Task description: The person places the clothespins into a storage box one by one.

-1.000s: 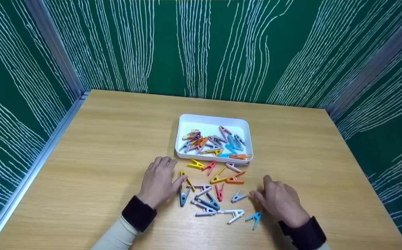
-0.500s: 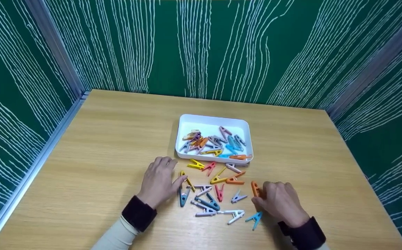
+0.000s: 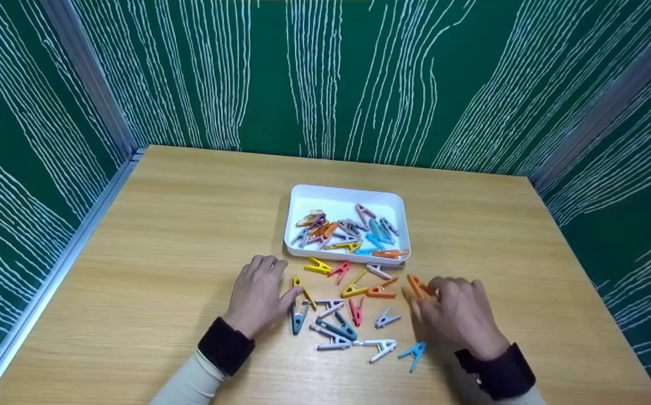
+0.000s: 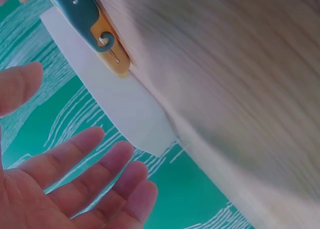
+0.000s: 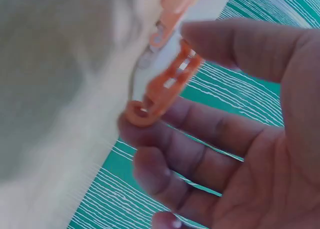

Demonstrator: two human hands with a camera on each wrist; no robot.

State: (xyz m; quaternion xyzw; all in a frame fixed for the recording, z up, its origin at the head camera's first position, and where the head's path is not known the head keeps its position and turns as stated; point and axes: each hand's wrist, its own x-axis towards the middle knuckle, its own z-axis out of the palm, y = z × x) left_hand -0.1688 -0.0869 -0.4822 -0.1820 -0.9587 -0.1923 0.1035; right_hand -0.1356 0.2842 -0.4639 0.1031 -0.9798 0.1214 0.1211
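Observation:
An orange clothespin is pinched between the thumb and fingers of my right hand, right of the loose clothespins. In the right wrist view this orange clothespin shows its coiled end by the fingertips. My left hand lies left of the pile with its fingers extended, holding nothing. Its thumb is close to a yellow clothespin and a teal clothespin; whether it touches them I cannot tell. The left wrist view shows the left hand's fingers spread apart from the teal and yellow pair.
A white tray holding several mixed clothespins stands beyond the hands. Between the hands lie several loose ones, among them a red clothespin, a white clothespin and a light blue clothespin. Green walls with white lines enclose the wooden table.
The orange clothespin, not visible a second ago, came into view in my right hand. That hand has since moved slightly away from me, toward the tray. My left hand has stayed put.

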